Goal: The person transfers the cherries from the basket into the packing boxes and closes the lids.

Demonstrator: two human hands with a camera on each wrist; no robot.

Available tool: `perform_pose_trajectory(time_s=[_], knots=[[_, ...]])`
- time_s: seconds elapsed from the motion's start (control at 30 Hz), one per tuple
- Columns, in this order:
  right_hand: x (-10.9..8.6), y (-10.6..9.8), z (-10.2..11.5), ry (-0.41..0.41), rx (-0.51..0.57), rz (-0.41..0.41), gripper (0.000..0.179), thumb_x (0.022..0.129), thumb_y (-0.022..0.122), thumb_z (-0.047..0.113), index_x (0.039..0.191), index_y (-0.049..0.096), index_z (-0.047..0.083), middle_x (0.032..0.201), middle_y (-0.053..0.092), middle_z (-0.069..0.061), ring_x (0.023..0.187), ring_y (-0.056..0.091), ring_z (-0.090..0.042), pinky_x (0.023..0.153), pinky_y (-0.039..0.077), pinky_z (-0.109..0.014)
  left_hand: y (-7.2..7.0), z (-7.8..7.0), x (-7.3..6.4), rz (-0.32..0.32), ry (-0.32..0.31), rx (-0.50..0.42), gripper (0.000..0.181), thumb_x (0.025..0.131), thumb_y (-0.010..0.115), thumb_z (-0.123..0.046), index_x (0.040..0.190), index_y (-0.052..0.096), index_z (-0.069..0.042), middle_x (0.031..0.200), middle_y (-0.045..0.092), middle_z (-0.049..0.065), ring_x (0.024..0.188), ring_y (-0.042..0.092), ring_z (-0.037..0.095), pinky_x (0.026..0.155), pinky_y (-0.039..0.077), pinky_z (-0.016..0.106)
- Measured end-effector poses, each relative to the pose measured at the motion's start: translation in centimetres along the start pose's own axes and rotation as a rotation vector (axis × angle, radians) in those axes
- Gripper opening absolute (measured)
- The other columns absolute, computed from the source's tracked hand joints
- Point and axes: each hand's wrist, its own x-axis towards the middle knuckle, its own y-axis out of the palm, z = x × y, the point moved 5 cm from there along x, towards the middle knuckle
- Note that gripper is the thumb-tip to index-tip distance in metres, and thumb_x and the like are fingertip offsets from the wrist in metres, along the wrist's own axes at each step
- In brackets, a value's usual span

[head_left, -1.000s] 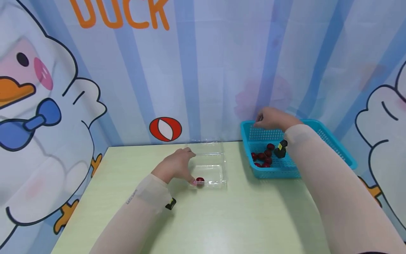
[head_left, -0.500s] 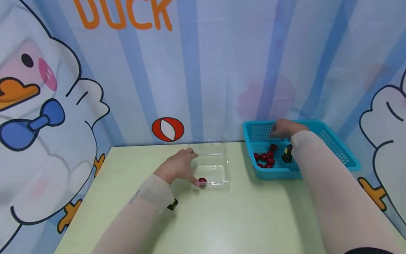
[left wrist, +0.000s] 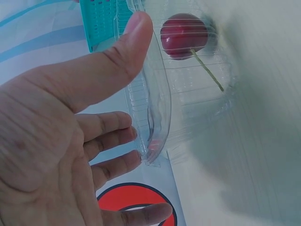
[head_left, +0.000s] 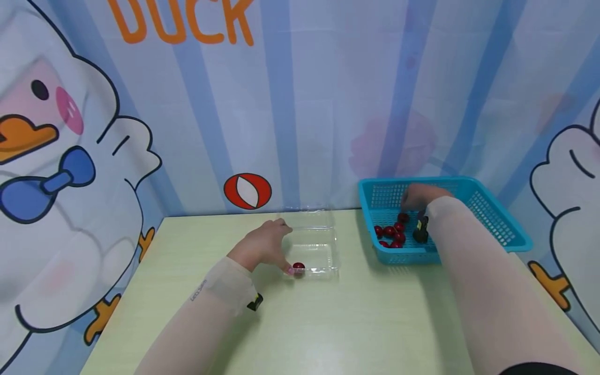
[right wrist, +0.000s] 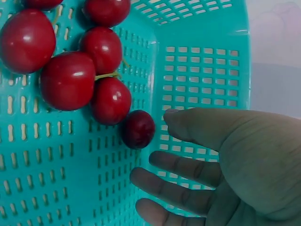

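Note:
My left hand (head_left: 262, 245) is at the left side of a clear plastic clamshell box (head_left: 319, 255), its thumb at the front left corner. In the left wrist view the thumb (left wrist: 127, 47) lies against the box's rim, the other fingers loosely spread near its edge. A dark red cherry (left wrist: 184, 35) with a green stem sits inside the box at that corner. My right hand (head_left: 419, 197) reaches into a blue perforated basket (head_left: 487, 208). Its parted thumb and fingers (right wrist: 174, 186) are beside the nearest cherry (right wrist: 138, 129), with nothing between them.
Several more cherries (right wrist: 68, 81) cluster at the basket's left side. The basket stands on the pale table (head_left: 356, 323), right of the box. Behind both hangs a blue striped duck-print curtain (head_left: 309, 104).
My right hand has moved down and slightly right, from above the basket's rear left rim into the basket towards the cherries. The left hand and the box have stayed in place.

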Motion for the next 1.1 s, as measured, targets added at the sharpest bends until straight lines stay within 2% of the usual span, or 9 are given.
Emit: perform_pose_trajectory(time_s=[0.1,0.23,0.47,0.53,0.7,0.83,0.9,0.97,1.1], knots=[[-0.1,0.5,0.2,-0.014,-0.004,-0.006,0.037,0.114,0.065,0.017,0.144,0.073,-0.004,0.151,0.065,-0.031,0.115,0.076,-0.037,0.084,0.069,-0.044,0.0,-0.1,-0.1,0.004,-0.002,-0.004,0.111,0.076,0.108,-0.040,0.169,0.055,-0.012,0.172,0.051,0.010,0.159,0.046,0.034,0.127,0.052,0.059],[-0.1,1.1,0.2,-0.028,-0.021,0.025,0.029,0.115,0.064,0.017,0.132,0.078,-0.001,0.129,0.073,-0.022,0.103,0.073,-0.030,0.081,0.065,-0.041,0.1,-0.2,-0.2,0.012,-0.002,-0.014,0.110,0.077,0.108,-0.039,0.169,0.055,-0.013,0.173,0.051,0.011,0.160,0.046,0.035,0.127,0.052,0.061],[0.1,1.5,0.4,-0.035,-0.019,0.051,0.032,0.114,0.066,0.016,0.140,0.078,0.002,0.137,0.076,-0.021,0.105,0.076,-0.027,0.082,0.067,-0.040,0.0,-0.2,-0.1,0.005,-0.005,-0.001,0.111,0.077,0.108,-0.040,0.170,0.054,-0.013,0.172,0.051,0.010,0.159,0.046,0.035,0.127,0.052,0.061],[0.1,1.5,0.5,-0.031,-0.023,0.044,0.028,0.113,0.068,0.016,0.135,0.081,0.004,0.131,0.078,-0.019,0.100,0.075,-0.027,0.079,0.065,-0.039,-0.1,-0.1,-0.2,0.005,-0.008,-0.001,0.111,0.077,0.108,-0.040,0.170,0.054,-0.013,0.172,0.051,0.010,0.160,0.046,0.035,0.127,0.052,0.061],[-0.3,1.7,0.6,-0.026,-0.024,0.049,0.017,0.110,0.073,0.018,0.104,0.087,0.010,0.097,0.080,-0.007,0.076,0.067,-0.018,0.070,0.060,-0.037,-0.1,-0.1,-0.3,0.007,-0.007,-0.002,0.111,0.077,0.108,-0.039,0.170,0.054,-0.012,0.172,0.051,0.011,0.159,0.046,0.035,0.127,0.052,0.060],[-0.2,1.7,0.7,-0.046,-0.030,0.072,0.036,0.111,0.068,0.016,0.075,0.069,0.014,0.066,0.058,0.001,0.060,0.048,-0.014,0.064,0.052,-0.035,-0.1,-0.1,-0.4,0.005,-0.003,0.008,0.111,0.077,0.108,-0.039,0.170,0.053,-0.012,0.172,0.051,0.010,0.159,0.046,0.034,0.127,0.052,0.058],[0.1,1.4,0.7,-0.059,-0.009,0.074,0.037,0.111,0.065,0.015,0.074,0.064,0.015,0.066,0.053,0.002,0.064,0.047,-0.016,0.067,0.055,-0.036,0.0,-0.1,-0.4,0.004,-0.009,0.011,0.111,0.077,0.108,-0.039,0.170,0.053,-0.012,0.173,0.051,0.010,0.160,0.046,0.034,0.128,0.052,0.058],[0.1,0.9,0.9,-0.085,0.012,0.072,0.031,0.111,0.063,0.014,0.081,0.070,0.011,0.071,0.057,-0.001,0.073,0.056,-0.020,0.075,0.064,-0.040,0.0,0.0,-0.4,0.004,-0.012,0.013,0.112,0.077,0.108,-0.040,0.170,0.053,-0.013,0.173,0.051,0.010,0.160,0.046,0.034,0.127,0.052,0.058],[-0.8,-0.5,1.7,-0.116,0.051,0.067,0.023,0.113,0.062,0.016,0.111,0.078,0.000,0.093,0.071,-0.010,0.096,0.070,-0.029,0.096,0.070,-0.051,0.0,0.0,-0.3,-0.001,-0.013,0.013,0.112,0.077,0.108,-0.040,0.170,0.053,-0.012,0.173,0.051,0.010,0.159,0.047,0.034,0.127,0.052,0.058]])
